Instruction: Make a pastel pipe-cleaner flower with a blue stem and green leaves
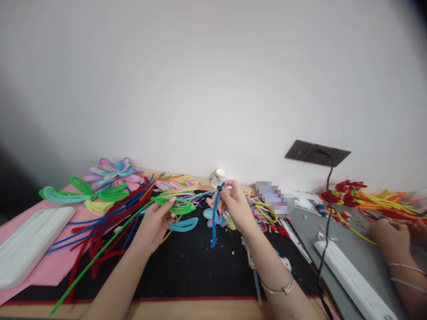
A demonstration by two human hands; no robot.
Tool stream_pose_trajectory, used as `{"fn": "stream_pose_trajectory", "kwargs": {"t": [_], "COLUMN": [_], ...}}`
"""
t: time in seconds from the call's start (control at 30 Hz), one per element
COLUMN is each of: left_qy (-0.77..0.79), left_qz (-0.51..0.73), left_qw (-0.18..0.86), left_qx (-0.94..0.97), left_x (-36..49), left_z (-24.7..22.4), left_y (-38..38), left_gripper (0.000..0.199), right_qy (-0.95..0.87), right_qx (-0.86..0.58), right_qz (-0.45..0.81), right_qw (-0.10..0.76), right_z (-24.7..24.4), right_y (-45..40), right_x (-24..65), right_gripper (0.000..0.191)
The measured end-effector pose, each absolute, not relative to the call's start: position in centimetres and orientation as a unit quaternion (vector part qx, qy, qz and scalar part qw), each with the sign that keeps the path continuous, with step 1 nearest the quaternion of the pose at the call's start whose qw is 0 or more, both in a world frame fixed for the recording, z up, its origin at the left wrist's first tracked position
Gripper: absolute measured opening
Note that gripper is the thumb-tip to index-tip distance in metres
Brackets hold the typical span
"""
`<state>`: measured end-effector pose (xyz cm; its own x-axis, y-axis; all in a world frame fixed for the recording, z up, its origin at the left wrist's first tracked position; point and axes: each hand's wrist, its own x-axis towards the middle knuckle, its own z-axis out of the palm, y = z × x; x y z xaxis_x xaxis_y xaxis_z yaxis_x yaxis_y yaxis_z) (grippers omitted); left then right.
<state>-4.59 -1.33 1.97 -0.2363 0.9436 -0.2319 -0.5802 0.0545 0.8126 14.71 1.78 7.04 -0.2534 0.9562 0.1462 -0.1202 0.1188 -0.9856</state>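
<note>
My left hand [160,222] is closed on a green pipe cleaner shape [178,206] made of loops, with a long green stem [96,257] running down to the lower left. Pinched in my right hand [233,202] is a blue pipe cleaner [214,224] with a small dark piece near its top; its lower end hangs over the black mat [190,275]. A light blue loop [183,225] lies on the mat just right of my left hand. Behind the blue pipe cleaner sits a pastel looped flower [215,218].
Left: a pink sheet [60,266], a white case [33,242], pipe cleaner flowers [115,171] and red and blue stems. Behind my right hand stands a white cup [219,177]. Right: a black cable [328,213], a white power strip [350,278] and another person's hands [392,238].
</note>
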Motion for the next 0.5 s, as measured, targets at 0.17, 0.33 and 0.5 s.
{"fn": "stream_pose_trajectory", "kwargs": {"t": [0.17,0.33,0.5], "left_qy": [0.415,0.438,0.486], "left_qz": [0.590,0.540,0.529], "left_qw": [0.628,0.610,0.516], "left_qx": [0.291,0.380,0.467], "left_x": [-2.9,-1.2,-0.1], "left_z": [1.8,2.3,2.4], "left_y": [-1.6,-1.1,-0.1], "left_gripper": [0.022,0.028,0.029], "right_qy": [-0.604,-0.603,-0.561], "right_qx": [-0.425,-0.464,-0.466], "right_qz": [0.524,0.494,0.485], "right_qw": [0.425,0.421,0.483], "right_z": [5.0,5.3,4.8], "right_y": [0.5,-0.1,-0.1], "right_x": [17.0,18.1,18.4], "right_gripper": [0.020,0.011,0.009]}}
